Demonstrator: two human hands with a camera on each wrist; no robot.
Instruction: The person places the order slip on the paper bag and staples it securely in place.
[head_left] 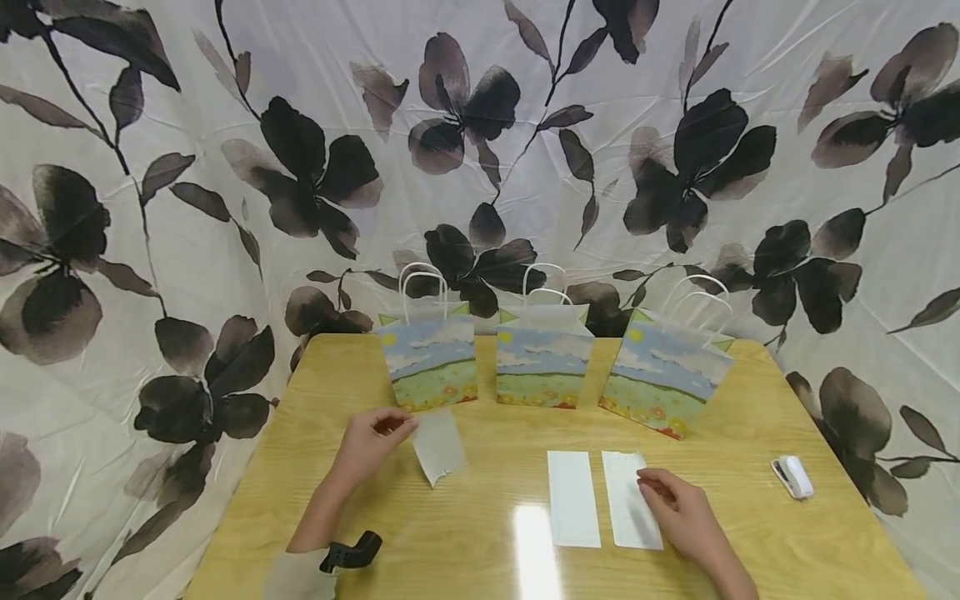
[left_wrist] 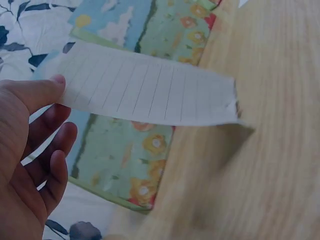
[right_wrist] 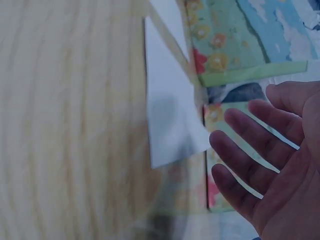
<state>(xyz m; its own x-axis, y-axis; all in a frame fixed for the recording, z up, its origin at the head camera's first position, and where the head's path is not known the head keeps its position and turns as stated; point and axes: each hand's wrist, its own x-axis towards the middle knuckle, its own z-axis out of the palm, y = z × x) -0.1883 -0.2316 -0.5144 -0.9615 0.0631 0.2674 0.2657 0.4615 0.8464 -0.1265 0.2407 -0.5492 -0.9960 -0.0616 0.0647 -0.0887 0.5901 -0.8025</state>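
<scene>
My left hand [head_left: 372,437] pinches one end of a lined paper slip [left_wrist: 150,92] between thumb and finger. The slip is raised over the table, its torn far end sloping down in front of the left paper bag [head_left: 431,367]. Two white paper slips lie side by side on the table, a left one [head_left: 574,500] and a right one [head_left: 630,508]. My right hand [right_wrist: 280,150] is beside the right slip with its fingers loosely spread. No grip on that slip shows; whether a fingertip touches it, I cannot tell.
A middle bag [head_left: 543,362] and a tilted right bag [head_left: 663,379], both with meadow pictures and white handles, are at the table's back. A white stapler [head_left: 792,477] lies at the right on the wooden table [head_left: 465,550]. Flowered cloth [head_left: 540,150] hangs behind.
</scene>
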